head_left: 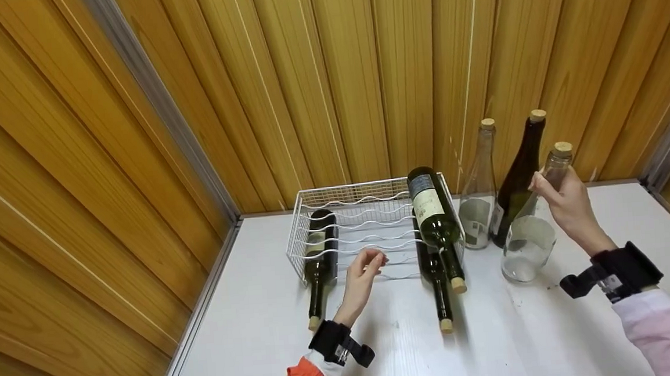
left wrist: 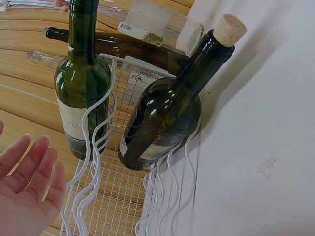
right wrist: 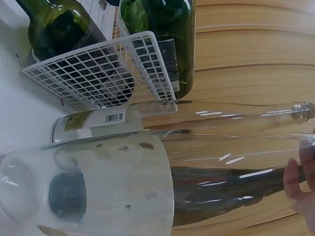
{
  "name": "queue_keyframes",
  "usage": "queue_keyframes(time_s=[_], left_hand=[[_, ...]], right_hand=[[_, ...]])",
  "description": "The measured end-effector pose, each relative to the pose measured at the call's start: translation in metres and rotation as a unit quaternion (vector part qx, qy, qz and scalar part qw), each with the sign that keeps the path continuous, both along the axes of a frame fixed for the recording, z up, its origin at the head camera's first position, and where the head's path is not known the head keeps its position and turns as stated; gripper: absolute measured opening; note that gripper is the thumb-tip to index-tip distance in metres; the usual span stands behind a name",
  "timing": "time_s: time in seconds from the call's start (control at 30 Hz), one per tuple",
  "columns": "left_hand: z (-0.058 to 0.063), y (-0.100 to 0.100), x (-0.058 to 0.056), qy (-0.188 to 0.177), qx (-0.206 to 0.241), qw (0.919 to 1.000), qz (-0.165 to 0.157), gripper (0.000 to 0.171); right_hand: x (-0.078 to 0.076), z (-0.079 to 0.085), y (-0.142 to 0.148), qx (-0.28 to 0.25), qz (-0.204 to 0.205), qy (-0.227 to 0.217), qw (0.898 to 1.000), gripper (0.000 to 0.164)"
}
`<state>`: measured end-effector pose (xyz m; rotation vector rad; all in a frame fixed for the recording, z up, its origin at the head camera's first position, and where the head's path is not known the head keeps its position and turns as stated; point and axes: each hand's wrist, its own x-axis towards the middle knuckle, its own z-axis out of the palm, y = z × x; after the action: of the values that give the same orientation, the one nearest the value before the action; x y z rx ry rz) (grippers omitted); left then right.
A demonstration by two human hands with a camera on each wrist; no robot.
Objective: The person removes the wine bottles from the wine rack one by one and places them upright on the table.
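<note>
My right hand (head_left: 572,211) grips the neck of a corked clear glass bottle (head_left: 528,252), which stands nearly upright, tilted a little, at the right of the table. In the right wrist view the bottle's pale label (right wrist: 123,182) faces the camera. Nothing is in my left hand (head_left: 361,279), which hovers with relaxed fingers at the front of a white wire bottle rack (head_left: 369,184). One dark green wine bottle (head_left: 316,296) lies at the rack's lower left. At its right side, a labelled green bottle (head_left: 427,202) lies above another green bottle (head_left: 442,303), corks toward me.
Behind the gripped bottle stand another clear corked bottle (head_left: 478,202) and a dark brown corked bottle (head_left: 523,168), close together. Wood-panelled walls (head_left: 352,82) enclose the white table (head_left: 251,332) at the back and left. Bottle necks in the rack jut out over the table's front.
</note>
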<state>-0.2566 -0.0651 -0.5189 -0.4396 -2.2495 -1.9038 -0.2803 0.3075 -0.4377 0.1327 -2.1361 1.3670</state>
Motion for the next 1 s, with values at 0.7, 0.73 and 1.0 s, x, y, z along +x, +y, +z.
queue_keyframes(time_s=[0.7,0.73,1.0], left_hand=[[0.024,-0.003,0.019,0.001,0.011,0.9999,-0.010,0.015],[0.024,-0.003,0.019,0.002,0.013,0.9999,-0.011,0.015],[0.021,-0.001,0.021,0.001,0.012,0.9998,-0.018,0.014]], right_hand=[[-0.016,-0.011,0.013,-0.024,-0.030,-0.033,0.999,0.004],[-0.017,-0.011,0.013,-0.025,-0.032,-0.033,0.999,0.005],[-0.017,-0.011,0.008,-0.018,-0.037,-0.028,0.999,0.012]])
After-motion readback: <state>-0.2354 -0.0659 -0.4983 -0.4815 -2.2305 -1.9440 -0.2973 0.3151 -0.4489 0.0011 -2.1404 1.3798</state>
